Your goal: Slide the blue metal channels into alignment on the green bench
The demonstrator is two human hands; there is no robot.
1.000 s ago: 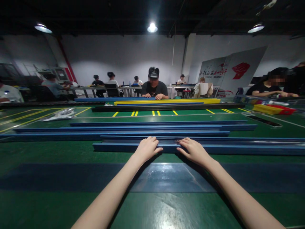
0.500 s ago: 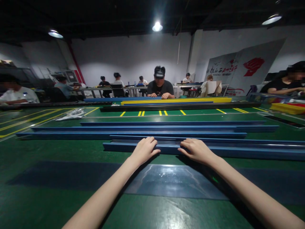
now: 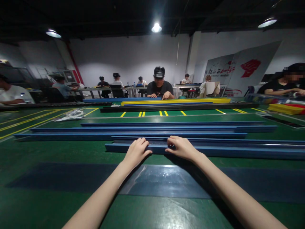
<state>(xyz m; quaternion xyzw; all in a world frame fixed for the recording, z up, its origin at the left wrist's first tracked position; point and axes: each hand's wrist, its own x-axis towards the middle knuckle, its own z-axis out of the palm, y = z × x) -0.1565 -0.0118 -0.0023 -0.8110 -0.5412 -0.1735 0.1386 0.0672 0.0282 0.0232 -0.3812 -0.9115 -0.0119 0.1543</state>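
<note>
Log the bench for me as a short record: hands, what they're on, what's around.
left hand: at near channel, fingers over its front wall; grip unclear
right hand: at near channel, fingers curled; grip unclear
near channel: blue, lying lengthwise across the view
strip: see-through, flat, between near channel and the wearer
beyond near channel: more blue channels, then black channel and yellow channel
surface: green table
opposite: co-worker, dark shirt

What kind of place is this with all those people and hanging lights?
Probably a workshop or small factory: long blue channels lie on a green tabletop, several people sit with heads bent down, and shaded lamps hang overhead.
</note>
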